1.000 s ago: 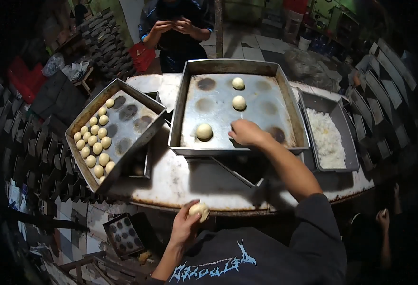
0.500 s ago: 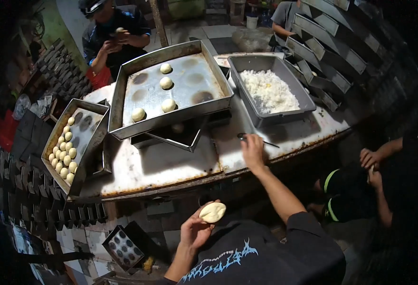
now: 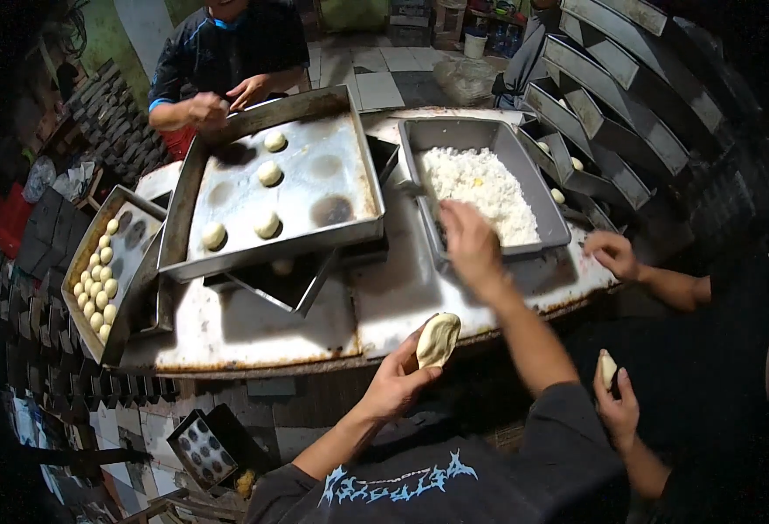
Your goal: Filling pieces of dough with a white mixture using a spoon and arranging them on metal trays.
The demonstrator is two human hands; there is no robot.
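Observation:
My left hand is closed on a flattened, pale-yellow piece of dough, held up just off the table's near edge. My right hand is at the near left side of a grey tub, its fingers curled and blurred by motion. It seems to hold a spoon, whose blurred end shows past the fingers by the tub's rim. The tub holds a heap of white, crumbly filling with a small yellow bit on top.
Left of the tub, a large metal tray with several dough balls rests on other trays. A smaller tray holds more balls. Metal pans are stacked at the right. Across the table stands a co-worker; another's hand reaches in from the right.
My right hand has moved from the spoon on the table up to the tub, and the spoon has left the table. My left hand has risen with the dough, now tilted more upright.

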